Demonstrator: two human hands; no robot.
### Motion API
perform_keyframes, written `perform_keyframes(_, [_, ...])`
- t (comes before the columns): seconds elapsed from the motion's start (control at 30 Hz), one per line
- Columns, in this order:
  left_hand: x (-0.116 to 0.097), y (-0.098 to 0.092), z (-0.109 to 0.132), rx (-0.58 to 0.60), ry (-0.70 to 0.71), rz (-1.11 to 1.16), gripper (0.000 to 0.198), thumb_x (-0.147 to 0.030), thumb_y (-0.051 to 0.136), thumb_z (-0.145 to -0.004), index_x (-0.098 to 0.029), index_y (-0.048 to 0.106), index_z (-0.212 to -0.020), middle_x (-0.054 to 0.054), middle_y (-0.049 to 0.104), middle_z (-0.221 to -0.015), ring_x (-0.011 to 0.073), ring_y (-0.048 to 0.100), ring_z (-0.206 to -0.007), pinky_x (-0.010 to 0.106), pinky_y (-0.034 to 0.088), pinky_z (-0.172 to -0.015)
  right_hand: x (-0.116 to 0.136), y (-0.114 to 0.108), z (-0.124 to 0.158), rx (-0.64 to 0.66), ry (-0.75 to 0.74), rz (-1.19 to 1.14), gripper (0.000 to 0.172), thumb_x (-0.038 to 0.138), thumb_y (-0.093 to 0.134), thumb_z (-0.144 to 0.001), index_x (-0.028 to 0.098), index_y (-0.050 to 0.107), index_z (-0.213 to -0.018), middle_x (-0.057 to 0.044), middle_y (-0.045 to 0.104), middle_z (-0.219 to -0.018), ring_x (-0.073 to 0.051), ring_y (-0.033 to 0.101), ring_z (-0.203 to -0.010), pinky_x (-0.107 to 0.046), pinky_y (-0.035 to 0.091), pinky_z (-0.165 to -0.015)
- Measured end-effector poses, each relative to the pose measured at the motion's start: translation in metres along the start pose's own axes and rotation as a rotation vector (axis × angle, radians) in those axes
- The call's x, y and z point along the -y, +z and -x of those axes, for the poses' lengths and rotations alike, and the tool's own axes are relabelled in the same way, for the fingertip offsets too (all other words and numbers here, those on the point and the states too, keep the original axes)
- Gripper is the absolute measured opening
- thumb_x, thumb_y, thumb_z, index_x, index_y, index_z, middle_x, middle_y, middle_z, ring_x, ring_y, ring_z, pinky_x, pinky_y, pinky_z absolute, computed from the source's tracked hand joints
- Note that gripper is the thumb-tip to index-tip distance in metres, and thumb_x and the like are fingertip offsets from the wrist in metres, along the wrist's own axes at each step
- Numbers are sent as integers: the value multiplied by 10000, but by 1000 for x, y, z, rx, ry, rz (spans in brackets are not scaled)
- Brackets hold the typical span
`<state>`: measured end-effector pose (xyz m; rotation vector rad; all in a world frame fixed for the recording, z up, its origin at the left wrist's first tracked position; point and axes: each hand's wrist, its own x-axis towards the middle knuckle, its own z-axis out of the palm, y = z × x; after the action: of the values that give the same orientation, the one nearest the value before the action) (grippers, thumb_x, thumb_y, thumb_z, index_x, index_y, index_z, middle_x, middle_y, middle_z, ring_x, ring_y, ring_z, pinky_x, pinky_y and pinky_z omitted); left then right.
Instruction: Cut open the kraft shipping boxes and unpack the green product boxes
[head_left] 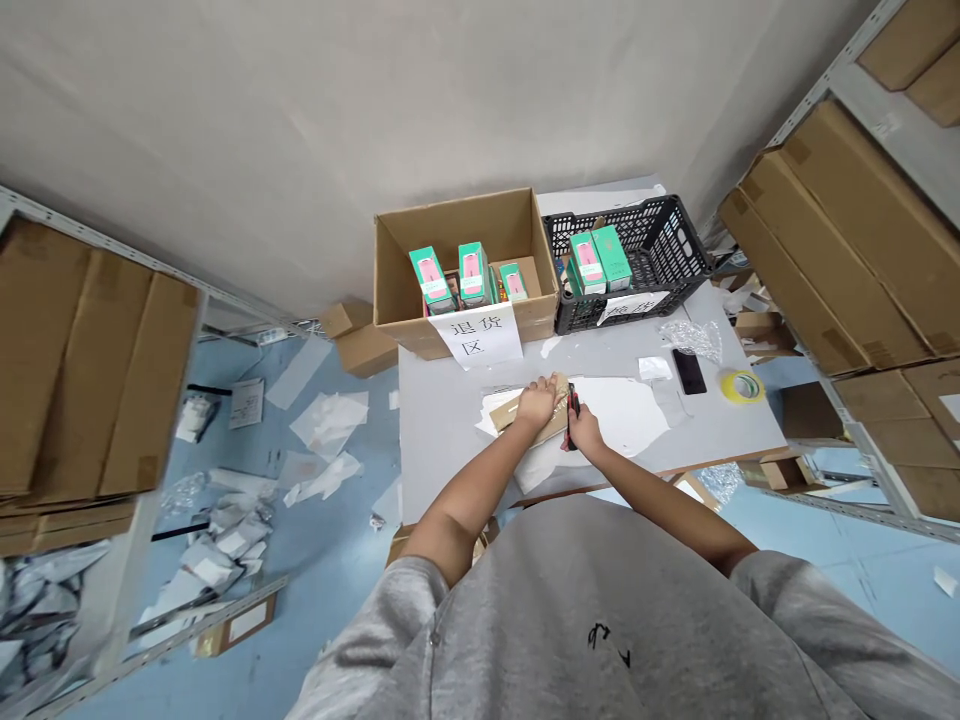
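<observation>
A tan, cardboard-like package (507,412) lies on white sheets (626,415) on the table. My left hand (535,404) is closed on its upper side, fingers curled over it. At the package's right end, my right hand (586,434) grips a red and black utility knife (572,412) held close to the package. The blade's tip is too small to make out. Part of the package is hidden under my left hand.
Behind stand a cardboard box (540,310) and a black plastic crate (679,285), both holding green and pink boxes. To the right lie a phone (689,371), yellow tape (742,386) and bubble wrap (691,338). Shelves with cartons (97,350) flank the table (431,440).
</observation>
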<state>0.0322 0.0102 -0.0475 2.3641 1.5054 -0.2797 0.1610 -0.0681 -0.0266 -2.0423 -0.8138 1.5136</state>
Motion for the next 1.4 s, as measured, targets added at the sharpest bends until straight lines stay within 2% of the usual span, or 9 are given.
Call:
perform_keyframes(0.27, [-9, -3, -4, 48, -1, 45, 673, -462, 358, -1181, -144, 348, -1774, 266, 593, -1520, 367, 648, -1294, 413, 586, -952, 0, -3, 6, -9, 20, 159, 254, 390, 469, -1190, 177, 564, -1290, 46, 582, -540, -215, 635, -377, -284, 522, -421])
perform_keyframes(0.57, [-10, -8, -4, 3, -86, 111, 578, -450, 289, -1202, -154, 535, -1634, 226, 646, -1475, 312, 731, -1198, 372, 581, -924, 5, 4, -5, -40, -12, 116, 330, 419, 463, -1176, 151, 584, -1325, 18, 593, -551, -244, 632, -404, -343, 553, -448])
perform_keyframes(0.77, [6, -10, -7, -15, -6, 83, 556, -526, 391, -1188, -188, 571, -1590, 208, 652, -1453, 303, 724, -1207, 366, 558, -956, -18, -22, -5, -18, -91, 118, 350, 518, 438, -1156, 223, 577, -1283, 37, 625, -586, -215, 643, -430, -293, 535, -481])
perform_keyframes(0.87, [11, -2, -3, -45, 100, 69, 743, -665, 531, -1111, -152, 507, -1648, 240, 621, -1498, 343, 674, -1282, 388, 545, -997, -13, -38, -21, -130, -172, 179, 359, 549, 419, -1140, 259, 585, -1271, 23, 699, -680, -220, 702, -544, -287, 558, -576])
perform_keyframes(0.97, [7, 11, 4, -100, 144, 98, 903, -714, 585, -1066, -84, 427, -1694, 264, 622, -1491, 368, 635, -1323, 427, 511, -1075, 5, -48, -47, -173, -206, 389, 354, 584, 630, -1042, 274, 631, -1214, -7, 769, -820, -240, 761, -733, -292, 557, -688])
perform_keyframes(1.07, [-2, 23, 15, -197, 131, 135, 886, -661, 610, -1065, -68, 420, -1695, 274, 615, -1505, 390, 580, -1395, 485, 426, -1188, 21, -53, -76, -128, -238, 576, 460, 562, 850, -887, 256, 670, -1180, -44, 804, -968, -258, 776, -890, -288, 538, -745])
perform_keyframes(1.17, [-15, 32, 32, -304, 93, 167, 798, -633, 673, -1028, -116, 526, -1617, 259, 586, -1540, 410, 513, -1451, 523, 363, -1235, 26, -52, -100, -82, -228, 613, 525, 531, 918, -828, 231, 688, -1192, -53, 809, -1028, -242, 769, -919, -274, 526, -754])
perform_keyframes(1.27, [-28, 37, 44, -280, 69, 202, 741, -658, 749, -970, -162, 607, -1502, 218, 625, -1448, 395, 552, -1355, 505, 412, -1169, 22, -50, -114, -93, -234, 581, 550, 564, 932, -808, 219, 701, -1170, -48, 805, -1036, -225, 758, -921, -263, 524, -756])
perform_keyframes(1.4, [-42, 34, 41, -192, -18, 242, 725, -636, 852, -903, -179, 625, -1419, 180, 636, -1363, 372, 562, -1294, 471, 440, -1108, 17, -51, -115, -74, -237, 563, 529, 552, 929, -822, 213, 703, -1160, -22, 787, -950, -200, 730, -815, -252, 506, -703])
